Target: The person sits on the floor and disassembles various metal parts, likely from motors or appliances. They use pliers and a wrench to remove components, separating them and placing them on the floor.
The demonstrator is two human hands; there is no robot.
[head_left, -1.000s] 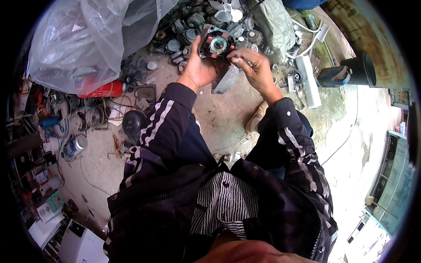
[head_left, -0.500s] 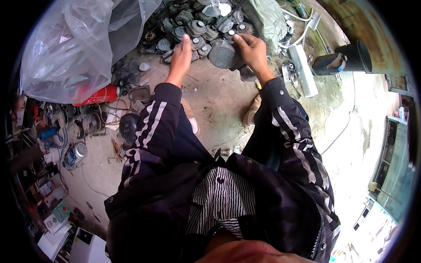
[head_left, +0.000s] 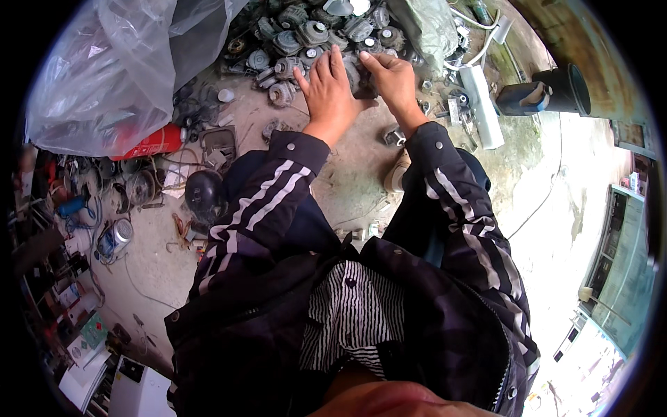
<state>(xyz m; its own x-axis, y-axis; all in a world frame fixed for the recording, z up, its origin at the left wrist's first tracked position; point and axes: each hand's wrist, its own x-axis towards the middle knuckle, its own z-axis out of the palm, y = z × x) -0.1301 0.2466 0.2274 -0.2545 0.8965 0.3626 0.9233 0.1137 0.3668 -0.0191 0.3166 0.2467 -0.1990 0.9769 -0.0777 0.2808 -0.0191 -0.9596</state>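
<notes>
My right hand (head_left: 394,80) is closed on the edge of a dark, round, flat piece (head_left: 360,82), thumb pointing toward the heap. Much of that piece is hidden behind my hands. Over its left side lies my left hand (head_left: 330,90), fingers stretched out and thumb apart. Whether the palm presses on the piece I cannot tell. Just beyond both hands rises a heap of dusty grey, motor-like metal parts (head_left: 313,33), some with pale round hubs. One such part (head_left: 281,93) rests at the heap's near edge, left of my left hand.
Clear plastic sheeting (head_left: 104,76) bulges at the far left above a red cylinder (head_left: 156,142). A black round object (head_left: 204,189) sits near my left knee. On the right are a white panel (head_left: 481,108), a black bucket (head_left: 566,89) and a thin cable (head_left: 545,194).
My left hand has moved right, spreading its fingers over the round piece. My right hand keeps its hold, and the piece is now mostly covered.
</notes>
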